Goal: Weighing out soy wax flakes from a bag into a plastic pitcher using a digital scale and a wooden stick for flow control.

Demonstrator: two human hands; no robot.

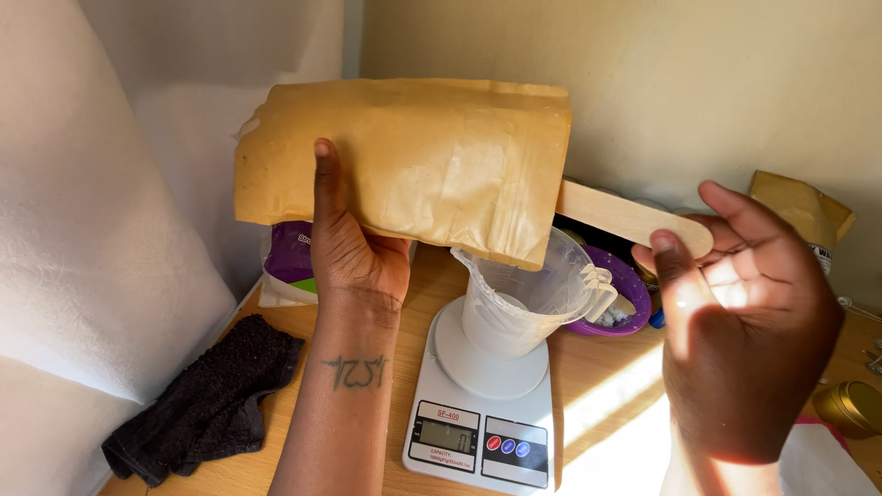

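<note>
My left hand (pixel 354 248) grips a brown paper pouch (pixel 413 165) from below and tips it sideways, its open end over a clear plastic measuring cup (pixel 524 303). The cup holds something white and stands on a white digital kitchen scale (pixel 478 404). My right hand (pixel 744 331) holds a flat wooden stick (pixel 629 216) between thumb and fingers, and the stick's far end reaches into the pouch's mouth.
A dark cloth (pixel 207 404) lies at the left on the wooden table (pixel 606 377). Behind the cup sit a purple bowl (pixel 625 294) and a purple-and-white packet (pixel 289 262). Another brown pouch (pixel 804 211) and a gold tin (pixel 850 409) are at the right. White fabric covers the left side.
</note>
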